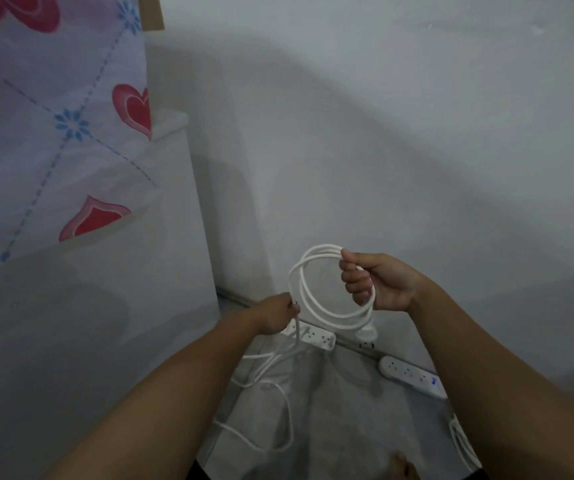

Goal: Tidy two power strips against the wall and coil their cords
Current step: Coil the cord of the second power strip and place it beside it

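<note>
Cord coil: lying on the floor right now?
No, the right hand holds the cord coil up in front of the wall, while the left hand pinches its trailing strand.

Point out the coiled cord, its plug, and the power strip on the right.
coiled cord [323,250], head view, top arc of the loops.
plug [365,336], head view, its white body below the coil.
power strip on the right [411,375], head view, middle of its top face.

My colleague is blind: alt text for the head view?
The right hand grips a coiled white cord while the left hand pinches its loose strand; two power strips lie on the floor by the wall.
</note>
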Demonstrator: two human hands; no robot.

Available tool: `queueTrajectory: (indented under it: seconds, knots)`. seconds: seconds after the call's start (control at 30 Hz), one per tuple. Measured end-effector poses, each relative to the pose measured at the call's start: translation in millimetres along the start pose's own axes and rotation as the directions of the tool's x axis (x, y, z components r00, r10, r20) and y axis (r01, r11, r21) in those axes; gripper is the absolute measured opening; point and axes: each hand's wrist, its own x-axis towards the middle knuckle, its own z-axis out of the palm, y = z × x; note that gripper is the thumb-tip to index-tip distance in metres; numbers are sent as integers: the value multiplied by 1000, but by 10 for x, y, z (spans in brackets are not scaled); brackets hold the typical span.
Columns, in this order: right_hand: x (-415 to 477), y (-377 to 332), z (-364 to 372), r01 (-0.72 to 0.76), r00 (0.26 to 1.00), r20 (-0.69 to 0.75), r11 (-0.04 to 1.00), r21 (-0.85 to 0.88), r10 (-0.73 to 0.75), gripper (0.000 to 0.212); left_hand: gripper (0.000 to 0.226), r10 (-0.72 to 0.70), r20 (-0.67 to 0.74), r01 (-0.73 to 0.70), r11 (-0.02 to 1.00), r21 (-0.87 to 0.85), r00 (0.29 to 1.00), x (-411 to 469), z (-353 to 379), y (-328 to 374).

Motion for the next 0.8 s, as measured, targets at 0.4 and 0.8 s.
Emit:
queueTrajectory:
  seconds: [0.4, 0.8]
  knots:
    - [-12, 307, -52, -282, 959, -70, 950, -137, 275, 35, 20, 337, -194, -180, 811, 557, 921, 23, -90, 125]
    - [-401, -452, 137, 489, 864, -125, 752, 441, -488, 44, 35, 2, -58, 8, 986, 167, 998, 195, 23, -233]
